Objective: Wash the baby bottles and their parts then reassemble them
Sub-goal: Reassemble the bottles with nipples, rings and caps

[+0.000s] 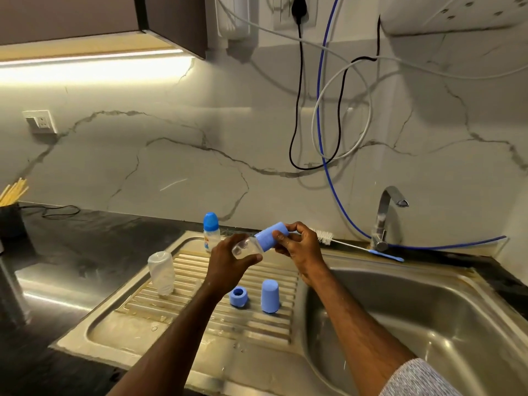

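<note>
My left hand (228,262) grips a clear baby bottle (246,248), held tilted above the draining board. My right hand (300,245) holds the blue cap (267,237) that sits on the bottle's top end. On the ribbed draining board (200,315) a clear bottle body (161,272) stands upside down at the left. A blue collar ring (238,296) and a blue cap (269,295) stand near the board's right end. An assembled bottle with a blue cap (211,231) stands at the back.
A bottle brush (357,247) with a blue handle lies on the sink's back rim by the tap (385,215). The steel sink basin (428,324) is at the right. Cables and a blue hose (323,110) hang on the marble wall. A dark holder with sticks (11,207) stands far left.
</note>
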